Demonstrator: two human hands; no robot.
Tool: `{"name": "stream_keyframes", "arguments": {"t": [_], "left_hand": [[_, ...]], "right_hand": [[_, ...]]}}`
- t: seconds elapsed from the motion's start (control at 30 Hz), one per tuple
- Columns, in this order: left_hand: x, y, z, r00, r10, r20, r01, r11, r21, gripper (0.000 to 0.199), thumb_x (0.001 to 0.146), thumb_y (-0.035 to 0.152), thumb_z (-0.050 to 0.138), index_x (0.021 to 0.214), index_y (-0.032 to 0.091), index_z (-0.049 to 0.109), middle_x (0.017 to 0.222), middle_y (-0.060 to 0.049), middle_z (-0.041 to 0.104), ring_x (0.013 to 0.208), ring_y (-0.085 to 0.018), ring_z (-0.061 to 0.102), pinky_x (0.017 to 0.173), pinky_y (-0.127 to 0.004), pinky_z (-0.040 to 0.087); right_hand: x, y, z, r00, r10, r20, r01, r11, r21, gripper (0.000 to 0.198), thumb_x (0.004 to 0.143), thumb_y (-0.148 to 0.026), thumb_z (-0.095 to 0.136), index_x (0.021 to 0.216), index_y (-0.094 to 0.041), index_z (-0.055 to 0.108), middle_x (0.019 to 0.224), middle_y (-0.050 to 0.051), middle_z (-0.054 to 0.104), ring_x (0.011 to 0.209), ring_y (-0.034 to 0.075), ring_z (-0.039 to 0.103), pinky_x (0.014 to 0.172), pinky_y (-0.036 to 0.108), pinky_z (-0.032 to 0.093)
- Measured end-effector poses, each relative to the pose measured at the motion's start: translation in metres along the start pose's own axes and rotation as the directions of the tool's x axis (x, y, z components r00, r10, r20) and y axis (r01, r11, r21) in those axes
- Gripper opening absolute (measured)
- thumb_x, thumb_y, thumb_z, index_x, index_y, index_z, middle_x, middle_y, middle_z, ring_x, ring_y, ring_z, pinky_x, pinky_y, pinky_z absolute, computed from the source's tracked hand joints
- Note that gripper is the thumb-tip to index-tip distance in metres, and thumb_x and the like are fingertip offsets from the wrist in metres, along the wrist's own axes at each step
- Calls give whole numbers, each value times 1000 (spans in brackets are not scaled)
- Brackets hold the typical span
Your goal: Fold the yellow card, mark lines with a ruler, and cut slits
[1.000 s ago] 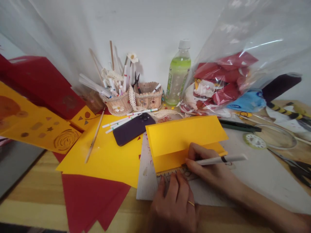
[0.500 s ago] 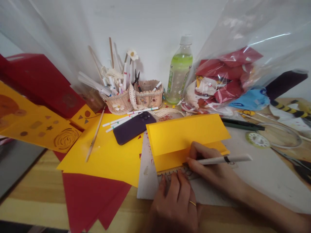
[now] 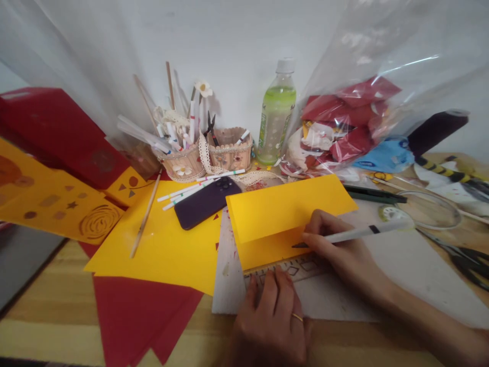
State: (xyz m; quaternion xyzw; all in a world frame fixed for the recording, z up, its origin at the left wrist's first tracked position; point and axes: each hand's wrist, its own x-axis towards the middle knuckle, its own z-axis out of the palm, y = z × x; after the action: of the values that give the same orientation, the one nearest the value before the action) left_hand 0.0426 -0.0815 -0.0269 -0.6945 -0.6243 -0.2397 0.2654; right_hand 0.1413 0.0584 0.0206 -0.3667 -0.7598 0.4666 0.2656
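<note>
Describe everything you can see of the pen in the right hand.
The pen has a slim, whitish barrel that looks like plastic, with a black band toward its blurred rear end and a dark, uncapped tip. It slants in the right hand, pinched near the tip, which points left over the lower leaf of the folded yellow card, just beyond the ruler. Whether the tip touches the card is unclear.
</note>
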Motion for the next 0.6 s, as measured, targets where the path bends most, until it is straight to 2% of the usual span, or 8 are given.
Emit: {"name": "stream_keyframes", "arguments": {"t": [0.13,0.23,0.43,0.6], "left_hand": [[0,-2,-2,999,42,2,-42,999,2,35,91,24,38,93,5,67,94,-11,70,84,-23,63,71,-35,48],[0,-3,-2,998,56,0,-56,998,5,34,90,23,38,93,5,67,94,-11,71,84,-23,63,70,-34,49],[-1,-4,-3,997,81,2,-81,997,2,34,90,22,39,93,4,67,95,-11,70,84,-23,63,69,-34,50],[-1,-6,-4,993,116,11,-116,993,13,33,91,23,39,93,5,67,95,-11,70,84,-22,64,68,-33,50]], "right_hand": [[1,-1,-18,996,12,-85,-13,1000,-8,32,77,-37,59,56,-22,40,51,-6,37,47,10,31,42,24,23],[-2,3,-31,993,3,-114,-3,1000,1,29,74,-35,62,59,-22,41,53,-6,38,48,10,32,42,24,23],[-9,15,-39,999,-9,-33,8,999,-42,25,75,-27,57,58,-23,38,52,-5,39,47,10,34,42,24,24],[-11,24,-38,999,-20,-33,16,995,-101,24,75,-21,53,58,-23,36,54,-6,38,50,10,33,44,24,25]]}}
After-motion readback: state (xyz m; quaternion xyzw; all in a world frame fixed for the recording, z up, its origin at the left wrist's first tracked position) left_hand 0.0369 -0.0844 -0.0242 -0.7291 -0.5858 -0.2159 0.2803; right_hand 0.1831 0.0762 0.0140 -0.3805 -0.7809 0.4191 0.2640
